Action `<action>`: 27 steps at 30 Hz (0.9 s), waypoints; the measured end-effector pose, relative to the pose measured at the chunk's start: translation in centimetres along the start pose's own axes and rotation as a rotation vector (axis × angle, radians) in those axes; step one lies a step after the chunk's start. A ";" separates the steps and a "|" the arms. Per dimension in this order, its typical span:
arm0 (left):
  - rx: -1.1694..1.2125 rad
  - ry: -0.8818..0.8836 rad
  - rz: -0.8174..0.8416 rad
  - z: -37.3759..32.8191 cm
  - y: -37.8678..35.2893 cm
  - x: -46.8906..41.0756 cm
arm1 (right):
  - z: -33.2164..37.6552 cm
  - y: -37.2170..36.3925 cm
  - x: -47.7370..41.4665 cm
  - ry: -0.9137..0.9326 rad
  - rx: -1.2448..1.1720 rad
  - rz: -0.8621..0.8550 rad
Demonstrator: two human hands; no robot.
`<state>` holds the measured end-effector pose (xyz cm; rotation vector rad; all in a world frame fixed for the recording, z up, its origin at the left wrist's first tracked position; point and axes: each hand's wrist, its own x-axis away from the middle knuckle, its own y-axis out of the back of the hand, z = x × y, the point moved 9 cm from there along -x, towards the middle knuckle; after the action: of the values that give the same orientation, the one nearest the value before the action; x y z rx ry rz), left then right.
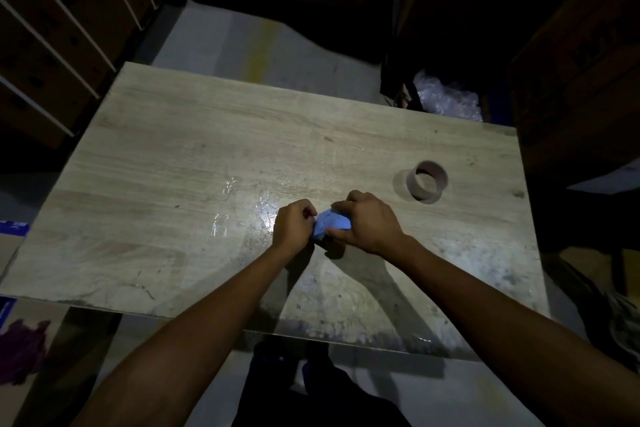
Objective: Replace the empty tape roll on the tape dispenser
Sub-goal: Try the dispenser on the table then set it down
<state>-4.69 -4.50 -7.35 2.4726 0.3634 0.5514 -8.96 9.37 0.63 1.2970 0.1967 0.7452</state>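
A blue tape dispenser (330,222) sits low over the middle of the wooden table (166,156), mostly covered by both hands. My left hand (294,227) grips its left end with curled fingers. My right hand (369,222) wraps over its right side and top. A brown cardboard tape core (426,181) stands on its rim on the table, to the right and a little beyond my right hand, apart from it. I cannot tell whether a roll sits inside the dispenser.
Strips of clear tape (221,222) shine on the tabletop left of my hands. A bag of crumpled clear plastic (446,99) lies beyond the far right edge. Stacked cardboard boxes (52,28) rise at the left. Purple cloth (20,347) lies at the lower left.
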 end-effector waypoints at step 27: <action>-0.742 -0.775 0.207 3.5 -4.6 1.8 | 4.2 -1.5 -1.2 0.222 0.519 0.301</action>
<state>-2.13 -1.89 -12.15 1.8051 -0.3557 -0.2045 -7.09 5.17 0.11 1.7582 0.3983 1.1464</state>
